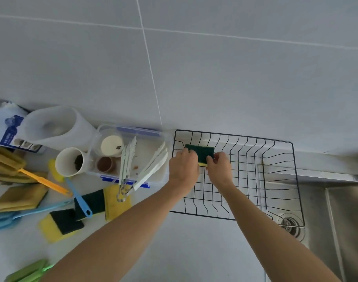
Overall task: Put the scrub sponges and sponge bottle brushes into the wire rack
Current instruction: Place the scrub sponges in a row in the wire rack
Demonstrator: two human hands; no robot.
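1. Green-topped yellow rectangular scrub sponge [200,152]: inside the black wire rack [279,180], far-left corner.
2. Left hand [183,165] grips its left end; right hand [219,166] pinches its right end.

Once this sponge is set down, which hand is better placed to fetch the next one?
Probably the left hand: the remaining yellow-and-green scrub sponges lie on its side of the black wire rack; the right hand would cross over.

Soft, even daylight fills the kitchen scene; shadows stay faint. Wide-angle distortion bends the tile grout lines [149,64] toward 12 o'clock, and edges blur slightly at 9 o'clock.
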